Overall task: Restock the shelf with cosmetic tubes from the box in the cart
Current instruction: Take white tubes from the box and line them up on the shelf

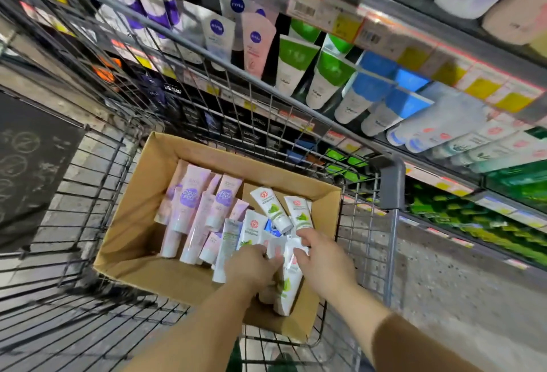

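The shelf (384, 55) runs off frame, its price labels blurred. Below it, the cart (390, 182) carries the box (142, 223) of tubes. Left hand (251, 265) and right hand (325, 256) both curl around white tubes (288, 280), whose lower ends are hidden; print unreadable

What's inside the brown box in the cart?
The cardboard box holds pink tubes and white-green tubes. Both hands cover some white tubes, so anything beneath them is hidden.
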`<state>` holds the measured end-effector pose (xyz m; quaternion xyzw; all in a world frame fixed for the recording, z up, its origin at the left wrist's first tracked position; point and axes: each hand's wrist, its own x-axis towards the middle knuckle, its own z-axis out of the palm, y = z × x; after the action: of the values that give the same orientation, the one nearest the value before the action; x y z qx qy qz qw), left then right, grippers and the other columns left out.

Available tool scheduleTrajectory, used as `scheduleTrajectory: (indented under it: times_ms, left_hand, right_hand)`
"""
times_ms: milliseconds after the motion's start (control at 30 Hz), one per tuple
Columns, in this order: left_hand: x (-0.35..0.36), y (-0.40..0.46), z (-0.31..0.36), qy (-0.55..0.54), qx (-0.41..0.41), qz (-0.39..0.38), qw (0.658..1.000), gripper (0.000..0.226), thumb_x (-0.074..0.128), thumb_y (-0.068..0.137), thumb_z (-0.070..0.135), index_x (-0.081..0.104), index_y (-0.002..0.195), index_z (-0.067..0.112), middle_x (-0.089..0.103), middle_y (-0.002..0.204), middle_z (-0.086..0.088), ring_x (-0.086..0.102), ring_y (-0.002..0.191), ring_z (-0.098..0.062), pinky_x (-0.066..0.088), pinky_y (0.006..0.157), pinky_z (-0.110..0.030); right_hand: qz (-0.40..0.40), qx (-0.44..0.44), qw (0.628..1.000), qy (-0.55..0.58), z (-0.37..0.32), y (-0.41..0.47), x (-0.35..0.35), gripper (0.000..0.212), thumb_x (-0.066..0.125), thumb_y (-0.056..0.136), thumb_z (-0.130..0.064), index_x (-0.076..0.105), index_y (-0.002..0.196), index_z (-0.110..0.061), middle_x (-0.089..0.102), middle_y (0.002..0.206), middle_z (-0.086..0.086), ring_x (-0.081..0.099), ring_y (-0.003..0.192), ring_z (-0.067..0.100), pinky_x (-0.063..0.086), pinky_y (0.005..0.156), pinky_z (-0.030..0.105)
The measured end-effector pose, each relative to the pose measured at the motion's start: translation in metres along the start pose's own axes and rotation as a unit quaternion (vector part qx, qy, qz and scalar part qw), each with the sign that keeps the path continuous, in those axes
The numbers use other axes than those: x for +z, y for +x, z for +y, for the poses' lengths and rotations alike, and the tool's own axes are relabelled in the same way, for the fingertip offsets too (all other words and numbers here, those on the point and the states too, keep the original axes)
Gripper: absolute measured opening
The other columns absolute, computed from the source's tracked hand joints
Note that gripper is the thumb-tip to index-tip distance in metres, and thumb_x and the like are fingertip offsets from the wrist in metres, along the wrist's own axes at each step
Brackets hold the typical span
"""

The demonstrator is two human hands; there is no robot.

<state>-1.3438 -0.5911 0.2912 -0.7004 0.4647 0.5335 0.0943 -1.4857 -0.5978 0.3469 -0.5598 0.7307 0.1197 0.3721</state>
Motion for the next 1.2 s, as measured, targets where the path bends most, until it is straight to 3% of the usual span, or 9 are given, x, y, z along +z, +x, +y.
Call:
scheduleTrajectory:
  times_ms: [133,233,433,500,600,733,900,1067,1200]
  left_hand:
    - [-0.037,-0.014,-0.006,-0.266,0.04,-0.115,0.956,0.016,0.071,0.088,0.033,0.07,0.081,0.019,0.072,0.077,0.009,0.067,0.075,-0.005,0.054,0.067,-0.022]
    - [-0.067,-0.024,-0.002,-0.269,0.093,-0.12,0.951,0.016,0.069,0.09,0.03,0.069,0.078,0.02,0.067,0.066,0.011,0.06,0.061,-0.001,0.046,0.057,-0.015]
    - [-0.091,-0.041,0.015,-0.304,0.158,-0.126,0.931,0.019,0.072,0.087,0.025,0.074,0.097,0.009,0.075,0.093,-0.004,0.068,0.083,-0.011,0.054,0.076,-0.021]
    - [-0.092,-0.044,0.019,-0.328,0.163,-0.124,0.922,0.019,0.073,0.086,0.028,0.074,0.099,0.015,0.076,0.096,-0.002,0.069,0.088,-0.013,0.053,0.082,-0.028]
    - [-0.081,-0.035,0.006,-0.356,0.11,-0.098,0.923,0.018,0.071,0.088,0.029,0.069,0.101,0.016,0.071,0.092,0.002,0.065,0.084,-0.011,0.049,0.081,-0.032]
    - [-0.032,-0.023,-0.007,-0.201,0.068,-0.101,0.972,0.017,0.076,0.083,0.022,0.063,0.091,0.013,0.064,0.082,0.001,0.059,0.073,-0.009,0.049,0.069,-0.023]
    - [0.021,-0.018,0.004,-0.01,0.021,-0.089,0.996,0.041,0.079,0.078,0.033,0.054,0.108,0.021,0.062,0.101,0.007,0.058,0.092,-0.011,0.048,0.082,-0.025]
    - [0.032,-0.02,0.005,-0.021,0.012,-0.084,0.996,0.037,0.078,0.076,0.031,0.053,0.102,0.021,0.063,0.097,0.005,0.06,0.092,-0.013,0.051,0.086,-0.03]
    - [0.021,-0.025,0.001,-0.061,0.005,-0.118,0.991,0.026,0.073,0.081,0.031,0.06,0.099,0.019,0.066,0.096,0.002,0.062,0.089,-0.012,0.048,0.073,-0.025]
  right_hand:
    - [-0.034,0.011,0.996,0.076,-0.009,-0.004,-0.006,0.043,0.057,0.093,-0.036,0.048,0.135,-0.035,0.062,0.126,-0.008,0.059,0.111,0.016,0.05,0.088,0.031]
    - [-0.082,-0.004,0.987,0.137,-0.018,-0.004,-0.011,0.054,0.068,0.084,-0.037,0.049,0.135,-0.034,0.062,0.12,-0.006,0.062,0.1,0.015,0.05,0.085,0.028]
    - [-0.139,-0.053,0.973,0.175,-0.027,-0.006,-0.02,0.043,0.077,0.08,-0.034,0.057,0.116,-0.028,0.068,0.102,-0.007,0.065,0.087,0.008,0.057,0.076,0.028]
    - [-0.138,-0.054,0.97,0.192,-0.025,-0.007,-0.023,0.035,0.076,0.082,-0.033,0.06,0.111,-0.024,0.069,0.101,-0.004,0.065,0.085,0.007,0.056,0.07,0.022]
    - [-0.08,-0.039,0.971,0.22,-0.017,-0.006,-0.029,0.029,0.076,0.082,-0.034,0.062,0.105,-0.023,0.07,0.103,-0.006,0.067,0.09,0.011,0.057,0.083,0.036]
    - [-0.042,-0.018,0.966,0.256,-0.001,0.001,-0.038,0.031,0.075,0.084,-0.028,0.064,0.111,-0.018,0.071,0.108,-0.006,0.067,0.091,0.008,0.056,0.081,0.031]
    - [-0.045,-0.015,0.959,0.278,0.008,0.008,-0.039,0.031,0.073,0.087,-0.028,0.062,0.114,-0.02,0.067,0.109,-0.012,0.064,0.095,0.005,0.05,0.073,0.021]
    - [-0.052,-0.03,0.952,0.299,0.007,0.01,-0.038,0.027,0.071,0.088,-0.025,0.06,0.112,-0.022,0.062,0.101,-0.014,0.058,0.082,-0.003,0.047,0.067,0.016]
    - [-0.054,-0.032,0.953,0.295,0.008,0.009,-0.037,0.028,0.071,0.088,-0.025,0.06,0.113,-0.02,0.063,0.104,-0.012,0.056,0.081,-0.004,0.044,0.063,0.013]
